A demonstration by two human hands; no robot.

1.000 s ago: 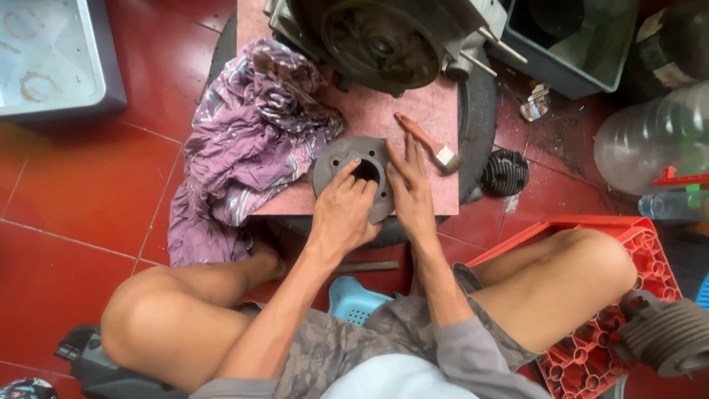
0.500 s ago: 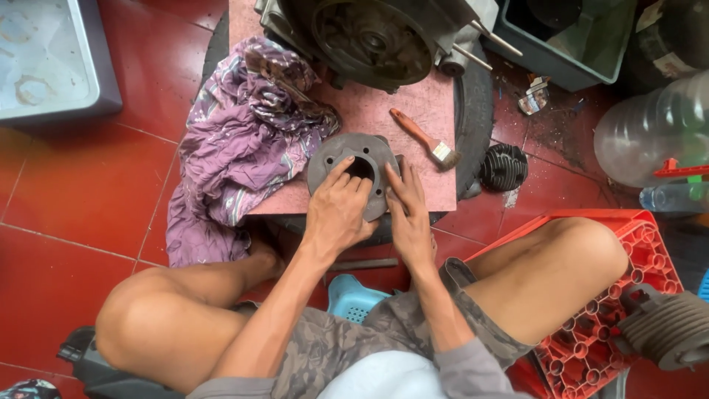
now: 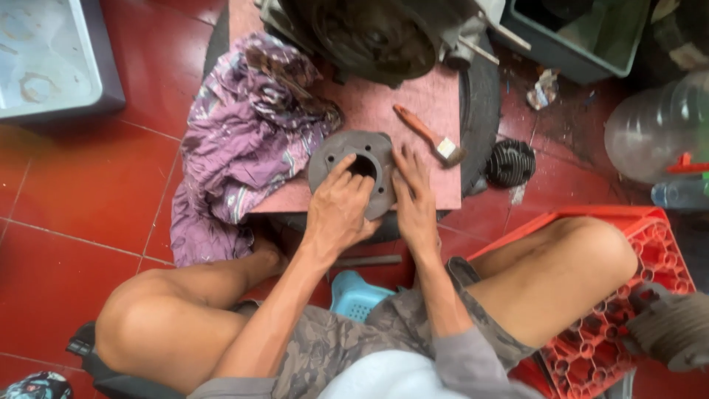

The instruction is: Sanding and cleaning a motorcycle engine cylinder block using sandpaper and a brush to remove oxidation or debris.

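Grey metal disc (image 3: 353, 164) — round, thick, with a central bore and small bolt holes around its face — lies flat on the pink board (image 3: 413, 111), at the board's near edge. Both hands are on it.

Left hand (image 3: 341, 210): fingers curled, tips dipping into the central bore, palm over the near rim. It grips the part rather than resting open. Right hand (image 3: 413, 199): fingers fairly straight and close together, pressed flat against the disc's right edge — steadying, not wrapped around anything.

Handling judgement: looks like cast metal, so likely heavy for its size, fully rigid, not fragile in ordinary handling. The surface reads dull and dusty, possibly oily; slip risk cannot be ruled out. Best holds appear to be the bore, hooked from inside, and the outer rim with two hands opposite each other. The face itself gives little purchase.

Surroundings: purple patterned cloth (image 3: 244, 140) bunched to the left, touching or just beside the disc. Orange-handled brush (image 3: 428, 134) lies to the right, apart from it. A dark engine casing (image 3: 362, 37) sits at the far end of the board. Red plastic crate (image 3: 635, 295) under the right leg.
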